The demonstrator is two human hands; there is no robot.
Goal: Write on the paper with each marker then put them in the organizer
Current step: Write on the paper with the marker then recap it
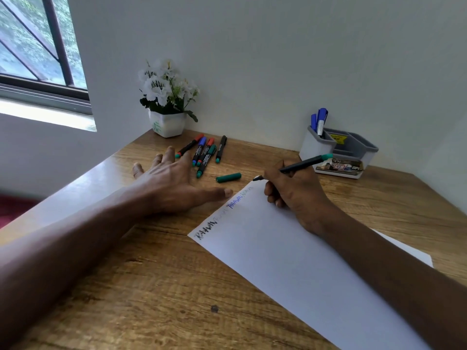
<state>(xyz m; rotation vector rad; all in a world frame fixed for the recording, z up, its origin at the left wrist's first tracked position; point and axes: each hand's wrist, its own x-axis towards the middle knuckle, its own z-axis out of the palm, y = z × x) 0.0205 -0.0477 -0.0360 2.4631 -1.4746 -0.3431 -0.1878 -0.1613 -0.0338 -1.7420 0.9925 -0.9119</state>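
Note:
My right hand (293, 190) grips an uncapped green marker (303, 164), its tip just past the far corner of the white paper (303, 269). Words in black, blue and green run along the paper's top edge. My left hand (171, 183) lies flat on the desk with fingers spread, its thumb touching the paper's edge. A loose green cap (228, 177) lies between my hands. Several capped markers (202, 152) in red, blue, green and black lie beyond my left hand. The grey organizer (348, 147) stands at the back right with blue markers (319, 122) upright in it.
A white pot of white flowers (168, 102) sits in the desk's far corner against the wall. A window is at the upper left. The wooden desk (151, 286) stretches toward me on the left of the paper.

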